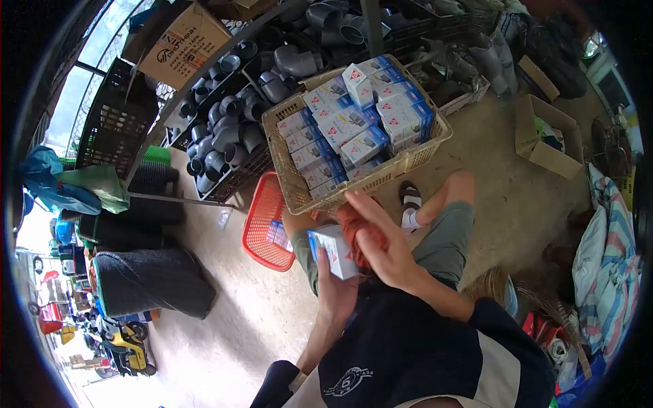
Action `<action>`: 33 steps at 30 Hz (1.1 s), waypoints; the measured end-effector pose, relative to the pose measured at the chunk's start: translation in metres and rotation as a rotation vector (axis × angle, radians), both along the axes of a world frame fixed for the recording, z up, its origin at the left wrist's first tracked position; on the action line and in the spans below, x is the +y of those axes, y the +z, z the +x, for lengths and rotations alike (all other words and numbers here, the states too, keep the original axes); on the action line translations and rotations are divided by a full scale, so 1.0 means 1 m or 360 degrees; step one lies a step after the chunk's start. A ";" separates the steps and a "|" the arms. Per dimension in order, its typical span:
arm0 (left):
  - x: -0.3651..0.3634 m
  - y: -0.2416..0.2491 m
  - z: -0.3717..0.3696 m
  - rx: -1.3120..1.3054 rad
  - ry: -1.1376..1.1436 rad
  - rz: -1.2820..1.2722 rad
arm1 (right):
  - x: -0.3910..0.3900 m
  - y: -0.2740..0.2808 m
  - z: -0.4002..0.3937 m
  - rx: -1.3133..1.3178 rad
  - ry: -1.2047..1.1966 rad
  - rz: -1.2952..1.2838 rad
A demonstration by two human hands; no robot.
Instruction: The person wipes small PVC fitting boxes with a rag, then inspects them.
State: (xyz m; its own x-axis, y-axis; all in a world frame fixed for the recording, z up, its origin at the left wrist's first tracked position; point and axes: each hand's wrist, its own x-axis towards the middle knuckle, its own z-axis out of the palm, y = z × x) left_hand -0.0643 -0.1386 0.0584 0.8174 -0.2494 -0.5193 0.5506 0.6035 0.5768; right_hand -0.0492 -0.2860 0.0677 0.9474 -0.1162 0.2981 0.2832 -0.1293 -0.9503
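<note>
My left hand (335, 291) is wrapped round a small white and blue cardboard box (333, 250), which is tilted in front of my lap. In my right hand (386, 253) is a crumpled reddish-brown cloth (355, 228), held against or very close to the box's right side. Beyond my hands stands a tan plastic crate (445, 130) filled with several similar white and blue boxes (348, 126); one box stands upright on top. A red plastic basket (253, 234) to the left of my knee contains at least one blue and white box (277, 233).
Black crates of grey pipe elbows (224, 122) stand behind at the left, under a large cardboard carton (183, 44). Dark rolls of mesh (153, 282) lie on the left. An opened cardboard box (551, 153) and a striped sack (602, 265) are on the right.
</note>
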 end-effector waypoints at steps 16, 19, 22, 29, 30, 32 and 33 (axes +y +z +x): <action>0.022 -0.015 0.012 -0.0099 -0.0328 -0.0615 | 0.001 0.011 -0.031 -0.0119 0.0583 -0.0406; 0.005 -0.002 0.004 -0.0086 -0.0292 -0.0161 | 0.006 -0.004 -0.026 -0.0071 0.0341 -0.0346; 0.005 0.005 -0.017 -0.0043 -0.0463 -0.0205 | -0.004 -0.009 -0.007 0.0124 0.0079 -0.0015; 0.017 -0.013 -0.004 -0.0173 -0.0275 -0.0286 | 0.010 -0.009 -0.029 -0.0063 0.0377 -0.0295; 0.019 -0.013 -0.007 -0.0111 -0.0294 -0.0227 | 0.013 -0.015 -0.030 -0.0106 0.0317 -0.0366; 0.025 -0.015 -0.008 -0.0077 -0.0408 -0.0147 | 0.007 -0.022 -0.017 -0.0171 0.0205 -0.0312; 0.028 -0.016 -0.011 -0.0098 -0.0490 -0.0126 | 0.004 -0.025 -0.014 -0.0192 0.0167 -0.0279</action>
